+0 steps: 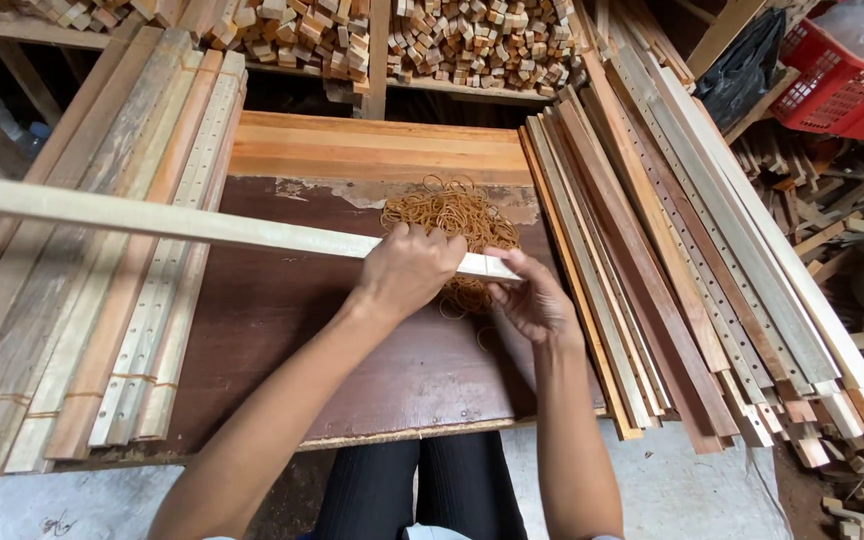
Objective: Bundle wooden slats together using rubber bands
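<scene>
My left hand [407, 270] wraps its fingers [432, 243] tight over a pale wooden slat [152, 218] near its right end, while my right hand [532, 298] pinches that end from below, fingers curled shut on it. The slat runs far left, held just above the brown surface [282, 330]. Directly behind my hands lies a heap of rubber bands [452, 212]. Bundled slats [102, 270] flank the left, loose strips [672, 260] the right; wood blocks [462, 40] fill the shelf beyond.
</scene>
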